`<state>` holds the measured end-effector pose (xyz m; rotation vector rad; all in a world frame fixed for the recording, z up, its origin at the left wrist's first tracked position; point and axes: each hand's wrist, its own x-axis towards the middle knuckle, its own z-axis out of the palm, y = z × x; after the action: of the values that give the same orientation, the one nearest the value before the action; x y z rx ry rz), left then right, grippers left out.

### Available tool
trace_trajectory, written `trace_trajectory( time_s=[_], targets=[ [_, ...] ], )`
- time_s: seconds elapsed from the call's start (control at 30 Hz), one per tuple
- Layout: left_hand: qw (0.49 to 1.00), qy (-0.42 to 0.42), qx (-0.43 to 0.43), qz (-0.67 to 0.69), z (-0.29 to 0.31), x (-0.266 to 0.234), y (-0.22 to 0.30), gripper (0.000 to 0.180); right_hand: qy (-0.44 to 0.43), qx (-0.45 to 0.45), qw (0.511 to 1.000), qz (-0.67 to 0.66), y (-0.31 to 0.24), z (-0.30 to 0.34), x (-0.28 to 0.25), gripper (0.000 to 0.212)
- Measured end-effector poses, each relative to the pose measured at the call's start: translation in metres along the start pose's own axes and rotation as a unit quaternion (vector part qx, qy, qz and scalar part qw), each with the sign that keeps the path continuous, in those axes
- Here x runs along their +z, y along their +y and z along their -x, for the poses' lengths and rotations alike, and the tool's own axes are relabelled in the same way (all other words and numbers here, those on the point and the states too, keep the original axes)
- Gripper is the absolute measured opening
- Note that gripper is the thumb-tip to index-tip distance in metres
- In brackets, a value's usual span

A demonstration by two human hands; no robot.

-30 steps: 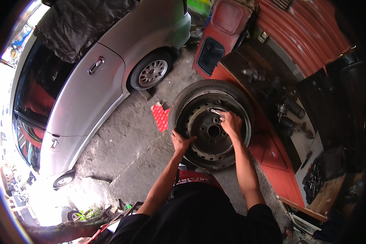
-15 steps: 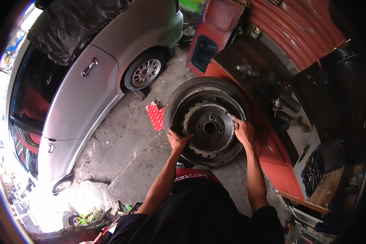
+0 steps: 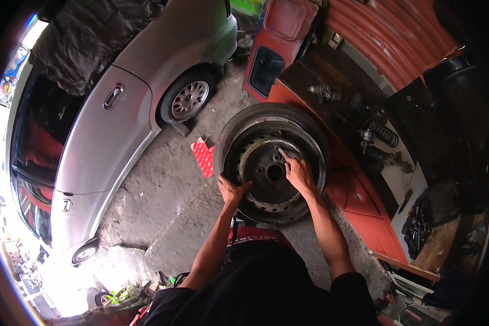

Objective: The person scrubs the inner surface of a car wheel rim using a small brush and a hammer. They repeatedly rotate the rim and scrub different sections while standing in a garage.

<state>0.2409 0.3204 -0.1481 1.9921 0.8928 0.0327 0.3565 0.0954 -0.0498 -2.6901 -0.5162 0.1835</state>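
Observation:
A dark steel wheel [image 3: 262, 187] with a black tyre [image 3: 226, 142] around it sits in front of me, its hub face turned up. Round bolt holes surround the large centre hole. My left hand [image 3: 233, 191] grips the near-left edge, thumb reaching over the rim and fingers along the tyre. Over the hub face, my right hand [image 3: 299, 173] stretches its index finger toward the upper bolt holes. A small pale piece [image 3: 281, 151] shows at that fingertip; its kind is too small to make out, and the palm side of this hand is hidden.
A silver car [image 3: 111, 117] stands at the left, a dark cover over part of it. Red card [image 3: 203, 158] lies on the concrete floor [image 3: 152, 187]. Red panels [image 3: 358, 204] and a bench with a coil spring [image 3: 383, 133] and other metal parts stand close at the right.
My right hand has moved left and inward, from the wheel's right rim to the hub face, and the pale piece moved with it. The left hand keeps its place on the edge.

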Motion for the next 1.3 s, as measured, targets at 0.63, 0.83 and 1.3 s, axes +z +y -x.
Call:
trace_trajectory(
  time_s=[0.63, 0.83, 1.3],
  targets=[
    [0.999, -0.021, -0.043, 0.023, 0.003, -0.009, 0.004, 0.123, 0.024, 0.054, 0.998, 0.000, 0.027, 0.029, -0.021, 0.044],
    [1.000, -0.017, -0.024, -0.003, 0.003, -0.007, 0.012, 0.125, -0.003, 0.035, 0.999, -0.011, -0.019, -0.005, -0.005, 0.043],
    [0.999, -0.022, 0.021, 0.029, 0.000, -0.009, 0.004, 0.123, 0.059, 0.046, 0.996, -0.042, -0.012, -0.001, 0.005, 0.043]
  ],
)
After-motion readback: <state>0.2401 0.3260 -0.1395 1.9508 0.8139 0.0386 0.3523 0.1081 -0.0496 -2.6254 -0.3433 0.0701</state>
